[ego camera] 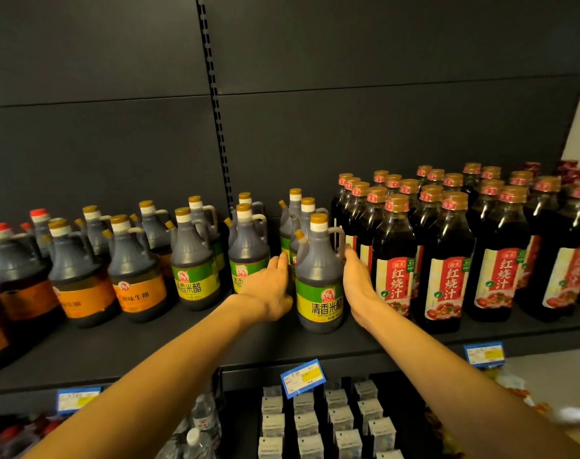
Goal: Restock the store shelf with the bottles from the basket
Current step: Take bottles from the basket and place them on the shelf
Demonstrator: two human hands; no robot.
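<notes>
A dark vinegar bottle with a green and yellow label (320, 276) stands upright near the front of the dark shelf (149, 352), heading a row of like bottles (297, 220). My left hand (270, 289) lies flat against its left side, fingers straight. My right hand (358, 283) lies flat against its right side, below the bottle's handle. Neither hand curls around the bottle. No basket is in view.
More green-label bottles (194, 260) and orange-label jugs (136, 270) stand to the left. Tall red-label sauce bottles (447, 260) crowd the right, close to my right hand. Blue price tags (303, 377) hang on the shelf edge; small packets (341, 422) fill the shelf below.
</notes>
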